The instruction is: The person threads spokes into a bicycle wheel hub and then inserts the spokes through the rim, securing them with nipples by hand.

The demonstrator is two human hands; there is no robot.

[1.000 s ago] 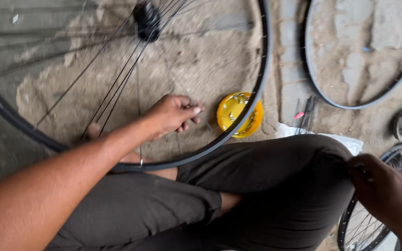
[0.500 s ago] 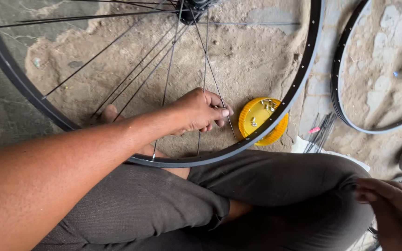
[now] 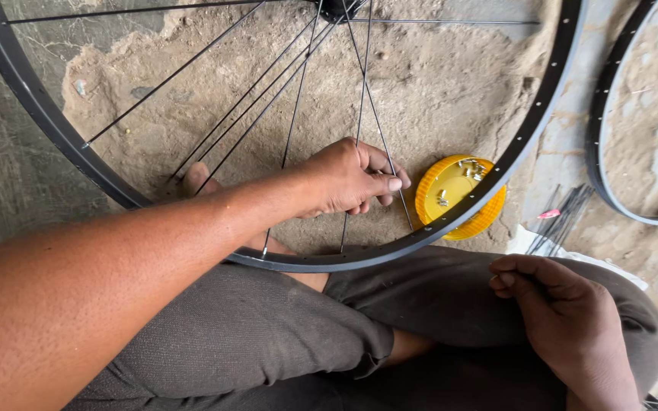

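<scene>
Left hand (image 3: 352, 179) reaches forward with fingers pinched; right hand (image 3: 561, 316) rests loosely curled on the knee

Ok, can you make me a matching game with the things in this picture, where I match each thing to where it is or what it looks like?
Things:
1. left hand
2. right hand
3. yellow lid
4. wheel rim

Places or looks:
A. lies on the dirt floor with small metal bits inside
B. rests curled on the knee in grey trousers
C. black, round, with little holes along it
D. reaches in among the thin spokes

Right pairs: 1-D, 2-B, 3-A, 4-C
</scene>
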